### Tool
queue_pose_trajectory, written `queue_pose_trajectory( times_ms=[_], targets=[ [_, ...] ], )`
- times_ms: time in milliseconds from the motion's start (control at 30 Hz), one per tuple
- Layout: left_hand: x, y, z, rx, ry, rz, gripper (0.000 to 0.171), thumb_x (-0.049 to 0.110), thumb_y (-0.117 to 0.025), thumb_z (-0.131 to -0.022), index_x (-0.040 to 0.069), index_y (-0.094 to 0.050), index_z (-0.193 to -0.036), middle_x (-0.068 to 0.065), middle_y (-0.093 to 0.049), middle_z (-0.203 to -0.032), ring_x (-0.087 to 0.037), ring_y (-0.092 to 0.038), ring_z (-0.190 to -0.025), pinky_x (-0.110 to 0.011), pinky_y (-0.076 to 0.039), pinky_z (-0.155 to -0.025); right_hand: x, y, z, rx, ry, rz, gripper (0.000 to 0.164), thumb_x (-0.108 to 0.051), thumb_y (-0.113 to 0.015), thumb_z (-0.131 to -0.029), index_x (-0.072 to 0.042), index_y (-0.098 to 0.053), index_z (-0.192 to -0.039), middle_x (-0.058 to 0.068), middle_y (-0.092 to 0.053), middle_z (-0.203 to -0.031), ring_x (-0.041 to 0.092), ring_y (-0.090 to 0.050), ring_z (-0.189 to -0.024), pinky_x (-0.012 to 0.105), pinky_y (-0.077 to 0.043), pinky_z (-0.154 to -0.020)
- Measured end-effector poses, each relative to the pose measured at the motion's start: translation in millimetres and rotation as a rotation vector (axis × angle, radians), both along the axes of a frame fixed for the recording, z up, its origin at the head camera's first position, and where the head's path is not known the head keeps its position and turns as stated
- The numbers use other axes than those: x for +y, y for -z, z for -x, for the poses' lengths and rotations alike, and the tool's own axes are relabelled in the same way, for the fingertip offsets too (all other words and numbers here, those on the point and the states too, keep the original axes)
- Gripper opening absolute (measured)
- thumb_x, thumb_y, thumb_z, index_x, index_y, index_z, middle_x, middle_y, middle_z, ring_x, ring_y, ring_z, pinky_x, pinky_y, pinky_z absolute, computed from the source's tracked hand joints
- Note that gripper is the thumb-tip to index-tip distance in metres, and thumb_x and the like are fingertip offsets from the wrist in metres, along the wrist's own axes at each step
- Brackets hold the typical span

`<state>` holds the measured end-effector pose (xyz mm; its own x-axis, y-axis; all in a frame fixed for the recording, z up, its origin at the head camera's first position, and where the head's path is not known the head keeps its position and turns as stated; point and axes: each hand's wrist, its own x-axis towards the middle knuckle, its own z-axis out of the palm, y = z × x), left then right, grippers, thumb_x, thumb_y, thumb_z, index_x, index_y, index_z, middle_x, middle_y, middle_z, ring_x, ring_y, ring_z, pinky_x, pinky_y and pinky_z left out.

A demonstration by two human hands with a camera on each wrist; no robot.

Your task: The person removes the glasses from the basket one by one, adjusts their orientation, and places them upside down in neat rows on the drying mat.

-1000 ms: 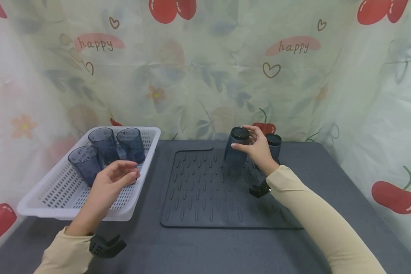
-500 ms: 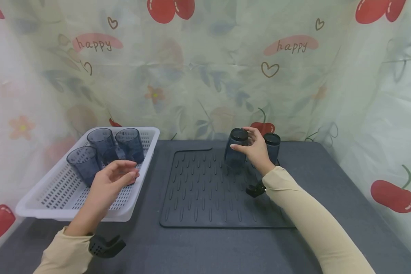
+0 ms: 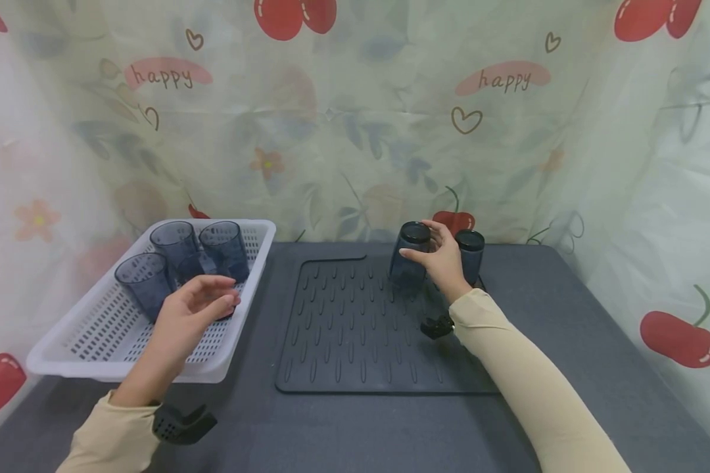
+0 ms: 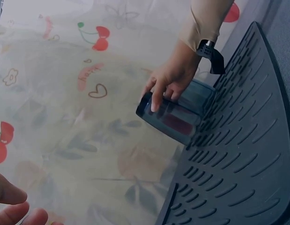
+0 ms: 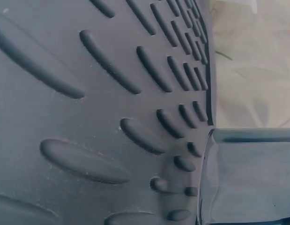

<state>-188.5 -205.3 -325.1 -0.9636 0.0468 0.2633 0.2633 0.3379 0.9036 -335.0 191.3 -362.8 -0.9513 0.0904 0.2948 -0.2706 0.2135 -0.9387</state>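
My right hand point(image 3: 442, 259) grips an upside-down blue tinted glass point(image 3: 406, 269) near its base, thumb on one side and fingers on the other. The glass's rim is down at the back of the dark drying mat point(image 3: 343, 328); whether it touches is hard to tell. Beside it, to the right, a second upside-down glass point(image 3: 472, 256) stands partly behind the hand. Over the right side of a white basket point(image 3: 47, 361), my left hand point(image 3: 192, 315) hovers with loosely curled fingers, holding nothing. In the right wrist view, the glass wall point(image 5: 252, 178) shows close to the mat's ridges.
Three blue glasses lean mouth up in the basket: a front one point(image 3: 146, 286), a back left one point(image 3: 176, 246) and a back right one point(image 3: 225, 249). The grey table point(image 3: 331, 433) extends around basket and mat. A printed curtain point(image 3: 355, 131) hangs behind.
My right forearm has swung a little to the left. The gripped glass has shifted very slightly right, towards the second glass. My left hand stays over the basket.
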Motion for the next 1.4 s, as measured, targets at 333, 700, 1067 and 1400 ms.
queue_pose_trajectory(
  times_ms=[333,700,1067,1400],
  targets=[
    [-1,0.3,0.7,0.011,-0.003,0.009,0.034,0.019,-0.06,-0.096,0.001,-0.054,-0.124,0.013,-0.064,-0.102,0.004,-0.063,-0.096,-0.013,-0.052,-0.082,-4,7.4,3.6,-0.046,-0.01,0.006,0.075,-0.014,-0.081,-0.078,-0.016,-0.044,-0.142,0.009,-0.049,-0.144,0.024,-0.047,-0.133,0.044,-0.04,-0.108],
    [-2,0.8,1.9,0.005,-0.011,0.02,0.034,0.02,-0.06,-0.097,0.002,-0.054,-0.125,0.01,-0.065,-0.104,0.004,-0.063,-0.096,-0.012,-0.051,-0.082,-11,14.4,7.6,-0.064,-0.01,-0.001,0.077,-0.017,-0.082,-0.077,-0.02,-0.043,-0.144,0.007,-0.047,-0.147,0.023,-0.045,-0.135,0.045,-0.041,-0.107],
    [0,-0.1,1.7,0.0,-0.006,0.013,0.035,0.02,-0.06,-0.096,0.001,-0.054,-0.125,0.009,-0.065,-0.103,0.004,-0.063,-0.096,-0.013,-0.052,-0.082,-13,17.9,7.1,-0.044,-0.005,-0.019,0.075,-0.019,-0.082,-0.077,-0.021,-0.044,-0.142,0.005,-0.047,-0.147,0.022,-0.043,-0.137,0.044,-0.04,-0.109],
    [2,1.2,2.2,0.006,-0.006,0.023,0.036,0.019,-0.06,-0.097,0.0,-0.053,-0.126,0.009,-0.066,-0.103,0.004,-0.063,-0.095,-0.014,-0.053,-0.08,-11,20.7,10.0,-0.035,-0.031,-0.014,0.074,-0.016,-0.081,-0.079,-0.02,-0.043,-0.142,0.006,-0.046,-0.147,0.022,-0.041,-0.138,0.043,-0.039,-0.11]
  ],
)
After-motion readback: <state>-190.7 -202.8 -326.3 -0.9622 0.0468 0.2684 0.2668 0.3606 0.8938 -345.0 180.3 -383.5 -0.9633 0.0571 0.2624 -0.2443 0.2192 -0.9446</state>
